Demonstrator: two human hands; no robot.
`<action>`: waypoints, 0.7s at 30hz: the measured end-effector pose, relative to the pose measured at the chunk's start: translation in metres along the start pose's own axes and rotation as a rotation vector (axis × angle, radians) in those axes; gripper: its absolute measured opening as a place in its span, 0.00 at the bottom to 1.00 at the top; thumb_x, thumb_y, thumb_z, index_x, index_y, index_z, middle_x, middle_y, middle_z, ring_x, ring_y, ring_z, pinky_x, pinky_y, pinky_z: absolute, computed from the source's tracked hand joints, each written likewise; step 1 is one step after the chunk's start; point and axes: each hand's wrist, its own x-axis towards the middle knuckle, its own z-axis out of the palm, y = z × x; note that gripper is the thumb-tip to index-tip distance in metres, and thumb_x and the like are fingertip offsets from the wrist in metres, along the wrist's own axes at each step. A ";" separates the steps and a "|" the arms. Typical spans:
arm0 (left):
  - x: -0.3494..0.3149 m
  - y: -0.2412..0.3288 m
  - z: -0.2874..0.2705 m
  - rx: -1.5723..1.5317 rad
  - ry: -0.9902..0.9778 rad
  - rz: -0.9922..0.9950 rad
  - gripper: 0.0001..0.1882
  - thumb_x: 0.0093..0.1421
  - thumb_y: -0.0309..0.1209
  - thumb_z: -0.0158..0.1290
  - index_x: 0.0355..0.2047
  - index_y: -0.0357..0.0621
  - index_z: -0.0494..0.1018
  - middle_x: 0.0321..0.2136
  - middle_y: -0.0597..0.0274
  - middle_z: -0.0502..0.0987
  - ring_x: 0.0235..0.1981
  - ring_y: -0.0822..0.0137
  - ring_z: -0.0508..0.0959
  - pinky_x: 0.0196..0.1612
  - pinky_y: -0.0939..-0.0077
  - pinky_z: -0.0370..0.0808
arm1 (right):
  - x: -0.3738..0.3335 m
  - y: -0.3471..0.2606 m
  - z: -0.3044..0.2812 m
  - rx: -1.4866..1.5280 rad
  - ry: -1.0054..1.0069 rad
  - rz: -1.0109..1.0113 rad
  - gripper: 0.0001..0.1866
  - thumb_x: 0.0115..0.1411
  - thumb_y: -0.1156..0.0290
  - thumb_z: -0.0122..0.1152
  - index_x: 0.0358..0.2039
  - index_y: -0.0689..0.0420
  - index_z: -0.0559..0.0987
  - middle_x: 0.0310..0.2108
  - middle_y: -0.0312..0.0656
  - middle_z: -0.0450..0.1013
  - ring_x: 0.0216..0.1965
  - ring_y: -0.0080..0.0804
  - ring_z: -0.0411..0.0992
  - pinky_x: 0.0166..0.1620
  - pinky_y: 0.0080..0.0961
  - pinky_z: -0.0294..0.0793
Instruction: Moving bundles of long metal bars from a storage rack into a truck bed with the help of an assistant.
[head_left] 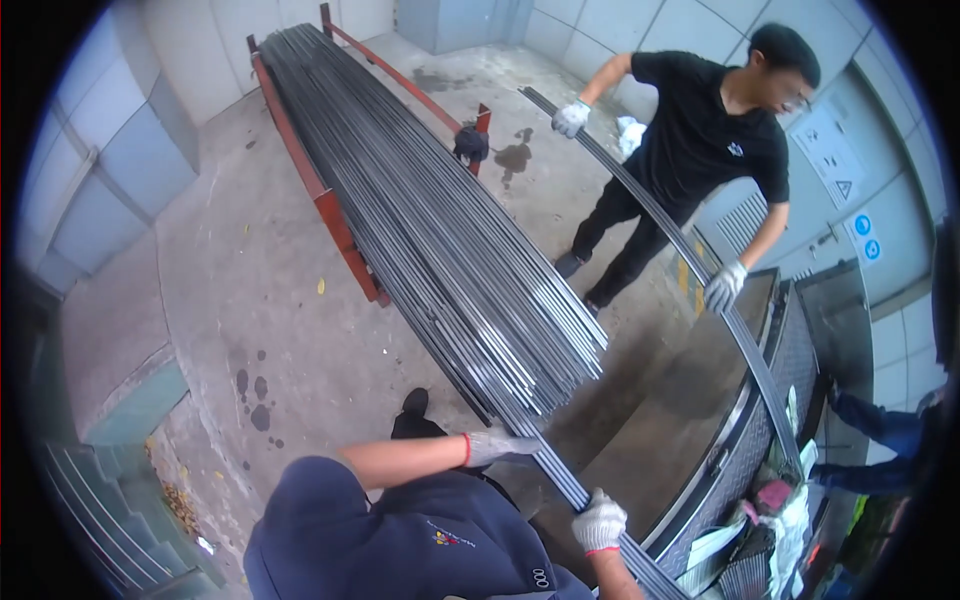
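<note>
Both my hands wear pale knitted gloves with red cuffs. My right hand (pixel 600 522) is closed round a small bundle of long grey metal rods (pixel 563 478), which runs past it to the lower right. Farther up the same bundle, my left hand (pixel 498 447) lies against the rods with its fingers stretched out fairly straight. Beyond, the bundle reaches the near end of a big stack of similar rods (pixel 430 220) on a red steel rack (pixel 345 235). Where the bundle ends at the lower right is cut off by the picture edge.
At the right a co-worker in black (pixel 690 140) holds another bundle of long rods (pixel 655 212) with two gloved hands. A dark-edged platform (pixel 690 480) and white-green wrapping (pixel 790 535) lie at the lower right. Another person's blue-clad legs (pixel 870 440) show there. Steps (pixel 110 500) rise at the left.
</note>
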 end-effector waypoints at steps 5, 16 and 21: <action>0.018 -0.026 0.031 -0.867 -0.023 0.132 0.24 0.67 0.27 0.59 0.63 0.47 0.70 0.58 0.53 0.77 0.62 0.53 0.76 0.68 0.54 0.71 | 0.006 0.001 -0.012 0.051 -0.060 -0.034 0.21 0.49 0.57 0.73 0.40 0.55 0.81 0.36 0.51 0.83 0.39 0.52 0.83 0.44 0.45 0.82; 0.012 -0.004 0.032 -0.904 0.050 0.022 0.19 0.61 0.15 0.54 0.52 0.41 0.74 0.47 0.48 0.82 0.54 0.53 0.81 0.61 0.56 0.78 | -0.029 0.086 -0.027 0.247 -0.459 0.052 0.42 0.49 0.50 0.80 0.62 0.50 0.73 0.56 0.50 0.79 0.53 0.57 0.78 0.58 0.42 0.77; 0.017 0.022 0.002 -0.883 0.077 -0.004 0.17 0.60 0.17 0.55 0.50 0.41 0.76 0.47 0.48 0.83 0.54 0.53 0.82 0.62 0.57 0.76 | -0.006 0.066 -0.022 0.238 -0.287 0.051 0.28 0.42 0.56 0.79 0.42 0.58 0.82 0.33 0.51 0.84 0.39 0.50 0.84 0.46 0.40 0.83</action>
